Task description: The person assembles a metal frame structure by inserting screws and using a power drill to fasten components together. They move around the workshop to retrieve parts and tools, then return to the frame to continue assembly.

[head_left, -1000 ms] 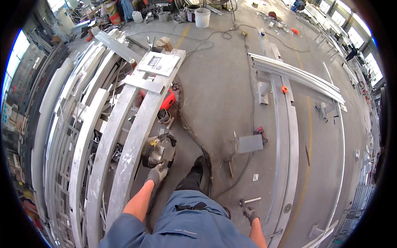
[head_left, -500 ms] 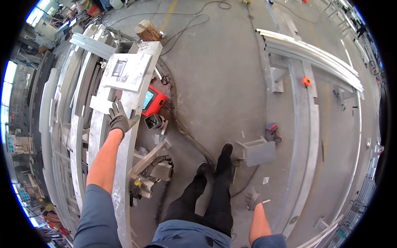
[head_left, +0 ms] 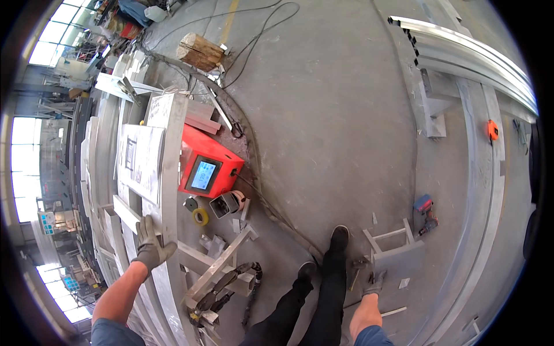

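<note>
My left hand (head_left: 151, 245), in a grey work glove, rests on the pale metal beams at the left with its fingers spread. Its fingertips lie beside a white strip (head_left: 126, 213). Just beyond is a board with a printed drawing sheet (head_left: 142, 161), lying on the beams. My right hand (head_left: 375, 284), also gloved, is low on the right, at the near edge of a small grey metal stool (head_left: 398, 259). Its fingers look stretched out, with nothing clearly held; whether they touch the stool I cannot tell.
A red machine with a screen (head_left: 210, 164) stands beside the beams, near yellow tape (head_left: 200, 217) and a square metal container (head_left: 224, 205). A cable (head_left: 271, 210) crosses the floor towards my feet. A cordless drill (head_left: 426, 213), orange tape measure (head_left: 491, 130) and stacked profiles (head_left: 461, 49) are at right.
My view has shifted, showing the red machine more fully. My left hand stays on the beams, nearer to me. The right hand has moved up to the stool's near edge.
</note>
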